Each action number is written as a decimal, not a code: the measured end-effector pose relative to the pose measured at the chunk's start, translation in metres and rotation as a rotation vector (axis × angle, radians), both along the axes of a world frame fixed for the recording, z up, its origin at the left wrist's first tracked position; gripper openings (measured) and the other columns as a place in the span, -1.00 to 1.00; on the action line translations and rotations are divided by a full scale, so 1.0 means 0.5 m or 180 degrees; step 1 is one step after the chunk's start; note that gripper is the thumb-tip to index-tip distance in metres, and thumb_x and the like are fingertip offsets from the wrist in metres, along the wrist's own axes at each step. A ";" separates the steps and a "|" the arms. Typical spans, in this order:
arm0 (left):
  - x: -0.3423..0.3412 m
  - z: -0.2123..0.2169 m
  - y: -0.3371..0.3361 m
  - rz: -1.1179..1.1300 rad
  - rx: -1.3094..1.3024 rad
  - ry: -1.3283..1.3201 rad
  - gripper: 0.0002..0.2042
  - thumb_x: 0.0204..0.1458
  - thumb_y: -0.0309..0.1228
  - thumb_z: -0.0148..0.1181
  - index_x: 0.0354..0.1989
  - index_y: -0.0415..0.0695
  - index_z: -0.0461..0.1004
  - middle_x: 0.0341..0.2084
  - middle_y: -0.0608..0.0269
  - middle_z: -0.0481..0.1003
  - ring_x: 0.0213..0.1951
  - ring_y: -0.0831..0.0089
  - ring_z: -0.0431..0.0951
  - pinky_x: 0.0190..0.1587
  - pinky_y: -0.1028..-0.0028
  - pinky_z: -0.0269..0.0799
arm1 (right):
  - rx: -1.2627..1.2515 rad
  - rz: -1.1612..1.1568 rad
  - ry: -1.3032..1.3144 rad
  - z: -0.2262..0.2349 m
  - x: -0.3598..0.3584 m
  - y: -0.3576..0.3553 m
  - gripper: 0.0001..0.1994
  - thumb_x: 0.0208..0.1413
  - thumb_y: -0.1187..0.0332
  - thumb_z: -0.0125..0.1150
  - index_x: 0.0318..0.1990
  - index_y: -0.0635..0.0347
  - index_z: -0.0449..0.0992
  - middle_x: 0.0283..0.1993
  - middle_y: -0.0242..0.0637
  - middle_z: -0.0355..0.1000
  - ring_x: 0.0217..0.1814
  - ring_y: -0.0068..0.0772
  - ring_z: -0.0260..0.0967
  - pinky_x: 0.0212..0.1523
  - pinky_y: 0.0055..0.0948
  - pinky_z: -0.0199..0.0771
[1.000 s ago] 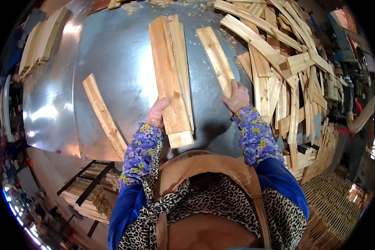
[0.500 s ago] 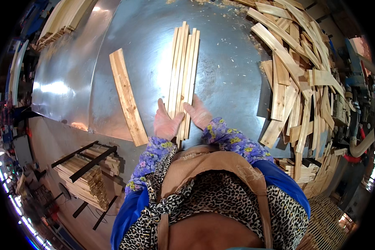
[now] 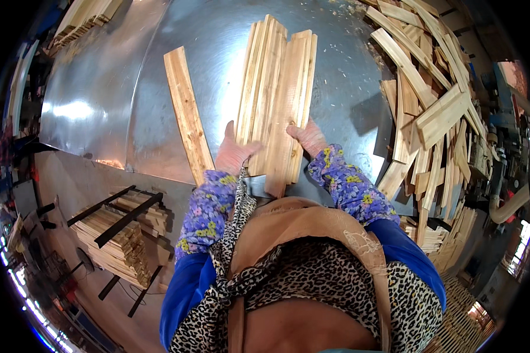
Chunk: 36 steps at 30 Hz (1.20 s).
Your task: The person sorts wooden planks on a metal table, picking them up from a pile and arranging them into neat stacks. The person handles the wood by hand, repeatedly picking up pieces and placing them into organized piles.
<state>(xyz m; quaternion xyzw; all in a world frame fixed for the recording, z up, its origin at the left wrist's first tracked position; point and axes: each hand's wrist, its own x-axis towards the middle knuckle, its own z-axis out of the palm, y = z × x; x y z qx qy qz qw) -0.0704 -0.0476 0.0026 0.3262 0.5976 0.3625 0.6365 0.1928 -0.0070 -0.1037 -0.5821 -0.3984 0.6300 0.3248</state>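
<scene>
A row of narrow wooden slats (image 3: pixel 258 94) lies lengthwise before me on the metal tabletop (image 3: pixel 218 35), several standing on edge side by side. My left hand (image 3: pixel 235 150) grips their near left side, thumb raised and fingers reaching over the slats. On the right, my right hand (image 3: pixel 310 137) holds a few tilted wooden slats (image 3: pixel 287 112), whose broad pale faces show. A gap parts the two groups at the far end, while they overlap at the near end. My right thumb lies on top; the fingers beneath are hidden. A single board (image 3: pixel 186 106) rests apart, left of my left hand.
A jumbled heap of boards (image 3: pixel 403 117) covers the table's right side. Stacked boards (image 3: pixel 85 23) stand at the far left. Below the table's left edge, a pile of slats (image 3: pixel 115 244) sits on a black metal frame (image 3: pixel 129 226). Shavings lie along the far edge.
The slats, bundled together before, are now spread into two groups. My right hand has moved right, tilting its slats over so their broad faces show. A short board now lies atop the right heap.
</scene>
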 end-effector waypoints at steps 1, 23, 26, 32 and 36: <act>0.017 0.017 0.005 -0.0231 -0.0054 0.0913 -0.12 0.01 -0.44 0.50 0.50 -0.38 0.15 0.15 -0.11 0.55 0.12 0.24 0.62 0.20 0.27 0.60 | 0.0075 0.0113 -0.0224 -0.010 -0.003 0.002 -0.25 0.15 0.26 0.52 0.42 0.37 0.31 0.22 0.06 0.58 0.23 -0.16 0.55 0.28 -0.23 0.55; -0.001 0.045 0.007 -0.0201 0.0460 0.0977 -0.22 0.20 -0.01 0.33 0.45 -0.32 0.30 0.16 -0.27 0.56 0.21 -0.04 0.60 0.34 0.11 0.47 | 0.0331 -0.0307 0.0313 0.172 -0.186 0.022 -0.54 0.41 0.40 0.14 0.39 0.38 0.41 0.21 -0.08 0.59 0.17 -0.28 0.57 0.16 -0.29 0.59; -0.005 0.077 -0.025 -0.0028 0.0180 0.1457 -0.12 0.12 0.07 0.39 0.46 -0.32 0.27 0.20 -0.34 0.51 0.25 -0.17 0.55 0.36 0.09 0.43 | 0.0358 0.0533 -0.0067 0.204 -0.204 0.017 -0.51 0.42 0.40 0.09 0.44 0.40 0.34 0.28 0.03 0.52 0.26 -0.18 0.51 0.31 -0.23 0.49; -0.139 0.099 -0.116 -0.0135 -0.0385 0.2859 0.00 0.07 0.22 0.35 0.55 -0.23 0.19 0.36 -0.34 0.39 0.33 -0.16 0.48 0.37 0.04 0.38 | 0.0307 0.1116 0.0776 0.117 -0.335 -0.078 -0.32 0.26 0.47 0.11 0.55 0.40 0.17 0.39 -0.02 0.40 0.29 -0.24 0.40 0.31 -0.35 0.44; -0.172 0.088 -0.160 0.0085 -0.0212 0.4106 0.04 0.00 0.36 0.30 0.56 -0.10 0.24 0.54 -0.35 0.13 0.53 -0.30 0.17 0.44 -0.22 0.09 | -0.0575 0.1141 0.2022 0.148 -0.423 -0.105 -0.35 0.33 0.35 0.19 0.53 0.38 0.25 0.34 -0.16 0.46 0.06 -0.42 0.42 0.09 -0.46 0.47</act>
